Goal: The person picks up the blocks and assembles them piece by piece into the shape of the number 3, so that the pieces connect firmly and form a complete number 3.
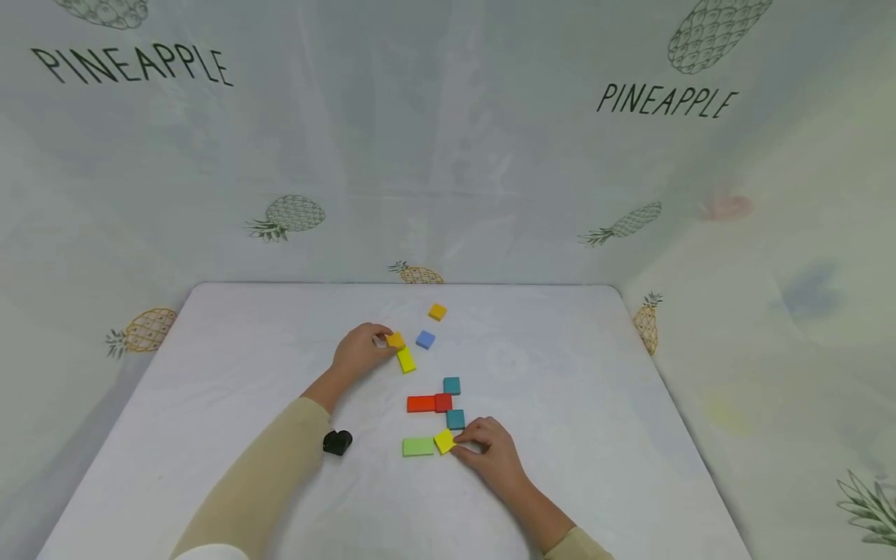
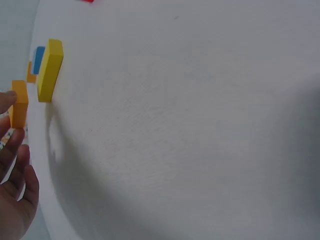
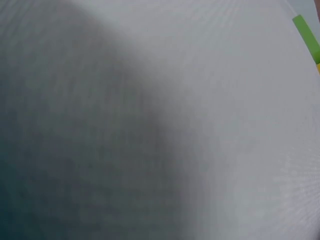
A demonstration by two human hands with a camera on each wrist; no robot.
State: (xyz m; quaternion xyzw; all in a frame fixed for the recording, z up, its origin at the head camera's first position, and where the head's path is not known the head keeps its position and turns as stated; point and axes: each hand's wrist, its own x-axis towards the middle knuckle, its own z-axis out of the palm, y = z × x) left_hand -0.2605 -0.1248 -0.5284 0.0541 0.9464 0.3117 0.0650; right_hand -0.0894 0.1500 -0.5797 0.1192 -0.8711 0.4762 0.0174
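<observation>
My left hand pinches a small orange block between thumb and finger, just above one end of a yellow rectangular block. In the left wrist view the orange block stands on edge in the fingertips, apart from the yellow block. Nearer the front, my right hand pinches a yellow square block by its right corner. A light green rectangular block lies just left of that square. The right wrist view catches only the green block and a sliver of yellow at its edge.
Between the hands lie a red-orange rectangle, a red square and two teal squares, one behind, one in front. Farther back are a blue square and another orange one. A black heart-shaped object sits by the left sleeve.
</observation>
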